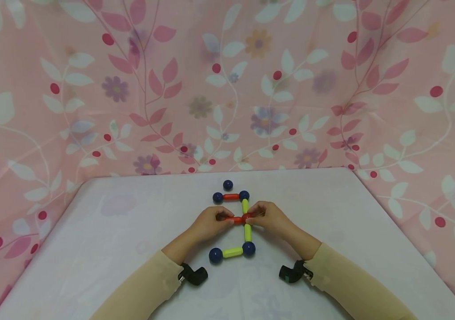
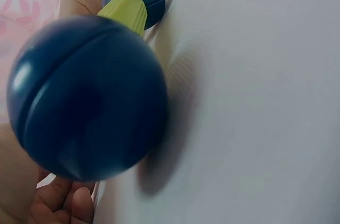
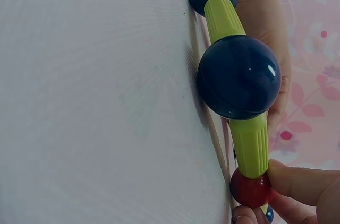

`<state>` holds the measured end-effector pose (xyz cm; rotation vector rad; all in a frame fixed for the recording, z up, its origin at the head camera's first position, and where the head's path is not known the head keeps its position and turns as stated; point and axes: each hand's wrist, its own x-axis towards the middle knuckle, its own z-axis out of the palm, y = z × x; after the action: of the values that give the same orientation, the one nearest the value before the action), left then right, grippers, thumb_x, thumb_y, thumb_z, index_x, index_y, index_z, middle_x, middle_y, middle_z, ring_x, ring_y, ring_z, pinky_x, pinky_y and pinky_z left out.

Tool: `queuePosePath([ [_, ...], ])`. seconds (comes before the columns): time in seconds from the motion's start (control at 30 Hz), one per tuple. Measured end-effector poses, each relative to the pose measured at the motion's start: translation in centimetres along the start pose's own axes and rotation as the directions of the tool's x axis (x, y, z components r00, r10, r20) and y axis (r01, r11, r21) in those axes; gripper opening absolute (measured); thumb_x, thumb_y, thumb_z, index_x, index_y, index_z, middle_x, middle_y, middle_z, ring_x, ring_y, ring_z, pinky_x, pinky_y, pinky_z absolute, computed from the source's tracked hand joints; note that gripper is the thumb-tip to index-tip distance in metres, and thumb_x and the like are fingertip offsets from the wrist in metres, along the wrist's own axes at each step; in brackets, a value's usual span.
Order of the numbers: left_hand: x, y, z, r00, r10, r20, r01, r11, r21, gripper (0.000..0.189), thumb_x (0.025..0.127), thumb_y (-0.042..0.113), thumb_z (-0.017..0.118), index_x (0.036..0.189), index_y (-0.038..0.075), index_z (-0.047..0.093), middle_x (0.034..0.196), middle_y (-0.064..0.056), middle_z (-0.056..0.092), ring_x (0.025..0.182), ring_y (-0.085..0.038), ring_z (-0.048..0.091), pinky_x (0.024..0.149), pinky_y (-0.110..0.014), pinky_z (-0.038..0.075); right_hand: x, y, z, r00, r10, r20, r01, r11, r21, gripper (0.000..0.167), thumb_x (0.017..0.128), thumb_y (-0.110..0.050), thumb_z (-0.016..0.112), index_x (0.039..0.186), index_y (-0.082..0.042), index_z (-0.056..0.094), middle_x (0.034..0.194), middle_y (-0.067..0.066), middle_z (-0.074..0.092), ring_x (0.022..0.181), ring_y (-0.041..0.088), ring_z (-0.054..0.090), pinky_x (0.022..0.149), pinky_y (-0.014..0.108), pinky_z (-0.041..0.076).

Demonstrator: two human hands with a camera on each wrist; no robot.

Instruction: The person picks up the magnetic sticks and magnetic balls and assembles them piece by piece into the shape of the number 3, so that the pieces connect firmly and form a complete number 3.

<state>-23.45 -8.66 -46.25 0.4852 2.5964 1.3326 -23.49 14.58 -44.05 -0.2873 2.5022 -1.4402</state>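
A chain of toy balls and rods lies on the table. In its middle is a red ball (image 1: 246,218), pinched by the fingers of my right hand (image 1: 270,217). My left hand (image 1: 210,223) grips a red rod (image 1: 237,220) whose right end meets the ball. Whether the fingers hide anything at its left end, I cannot tell. Yellow-green rods lead from the red ball to a far blue ball (image 1: 244,195) and a near blue ball (image 1: 249,249). Another yellow-green rod (image 1: 232,252) runs left to a blue end ball (image 2: 87,99).
Beyond the hands, a second red rod (image 1: 231,196) joins the far corner ball to a blue ball (image 1: 217,198) on its left. A single blue ball (image 1: 227,185) sits behind them. The white-covered table (image 1: 131,249) ends at a flowered pink cloth (image 1: 227,111).
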Motion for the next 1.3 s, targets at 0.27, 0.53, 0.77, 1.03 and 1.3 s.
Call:
queuePosePath([
  [0.27, 0.3, 0.4, -0.7, 0.998, -0.032, -0.047, 0.03, 0.999, -0.035, 0.02, 0.095, 0.025, 0.07, 0.112, 0.014, 0.073, 0.096, 0.004, 0.066, 0.09, -0.017, 0.058, 0.078, -0.029, 0.052, 0.2, 0.0, 0.0, 1.0, 0.012, -0.006, -0.012, 1.0, -0.017, 0.021, 0.087, -0.014, 0.08, 0.103, -0.005, 0.07, 0.097, 0.002, 0.072, 0.082, 0.016, 0.062, 0.072, 0.028, 0.052],
  [0.53, 1.8, 1.4, -2.2, 0.989, -0.007, -0.146, -0.004, 0.997, -0.076, 0.023, 0.096, 0.02, 0.07, 0.115, 0.009, 0.07, 0.099, 0.001, 0.066, 0.092, -0.019, 0.059, 0.076, -0.028, 0.052, 0.1, -0.1, 0.1, 1.0, 0.02, -0.011, -0.02, 1.0, -0.02, 0.02, 0.087, -0.013, 0.079, 0.103, -0.005, 0.07, 0.097, 0.002, 0.071, 0.082, 0.016, 0.061, 0.072, 0.029, 0.051],
  [0.77, 3.7, 1.6, -3.1, 0.979, -0.003, -0.203, -0.01, 0.998, -0.066, 0.025, 0.095, 0.019, 0.071, 0.116, 0.006, 0.07, 0.099, -0.002, 0.067, 0.09, -0.02, 0.058, 0.076, -0.028, 0.051, 0.0, -0.2, 0.2, 1.0, 0.022, -0.014, -0.022, 1.0, -0.014, 0.02, 0.087, -0.012, 0.079, 0.102, -0.004, 0.07, 0.097, 0.003, 0.071, 0.082, 0.016, 0.061, 0.072, 0.028, 0.051],
  [1.03, 6.2, 1.5, -3.7, 0.954, -0.026, -0.299, 0.007, 0.998, -0.063, 0.025, 0.094, 0.019, 0.071, 0.116, 0.006, 0.069, 0.104, -0.005, 0.068, 0.095, -0.021, 0.061, 0.078, -0.031, 0.053, 0.1, -0.1, 0.2, 0.999, 0.038, -0.016, -0.039, 0.999, -0.016, 0.02, 0.087, -0.013, 0.079, 0.102, -0.005, 0.07, 0.098, 0.002, 0.07, 0.084, 0.017, 0.062, 0.073, 0.029, 0.053],
  [1.3, 7.9, 0.9, -3.5, 0.942, -0.1, -0.321, 0.075, 0.993, -0.09, 0.038, 0.092, 0.023, 0.074, 0.125, 0.006, 0.066, 0.118, -0.009, 0.065, 0.108, -0.026, 0.057, 0.093, -0.039, 0.05, 0.1, 0.1, 0.1, 0.999, 0.031, -0.015, -0.032, 0.999, -0.025, 0.02, 0.087, -0.015, 0.079, 0.102, -0.006, 0.07, 0.099, 0.002, 0.07, 0.085, 0.017, 0.061, 0.074, 0.03, 0.052],
])
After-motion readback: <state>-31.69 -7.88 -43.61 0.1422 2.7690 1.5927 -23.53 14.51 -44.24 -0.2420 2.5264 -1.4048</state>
